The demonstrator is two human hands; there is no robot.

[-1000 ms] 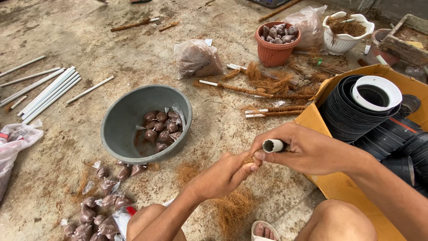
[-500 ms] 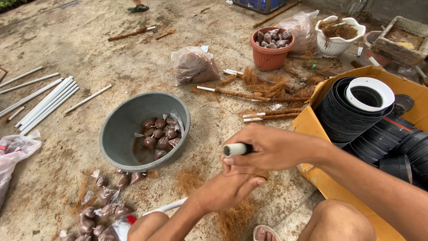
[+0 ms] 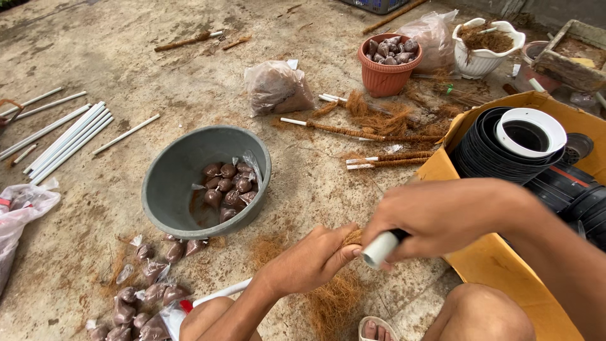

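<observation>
- R hand (image 3: 442, 218) clamped on white pipe (image 3: 380, 248), held above floor; L hand (image 3: 309, 262) pinches coir (image 3: 350, 238) at its tip
- I reckon coir could slip off; L pinch looks loose
- Bowl (image 3: 183, 158) nearby; stray fibre may drop in

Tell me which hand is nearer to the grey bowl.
Left. The left hand pinches coconut fibre just below and right of the grey bowl; the right hand, gripping a white pipe, sits farther right, by the cardboard box.

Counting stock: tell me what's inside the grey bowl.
The grey bowl holds a heap of small brown-filled plastic bags against its right side; the left part is bare. Whatever lies under the heap is covered.
</observation>
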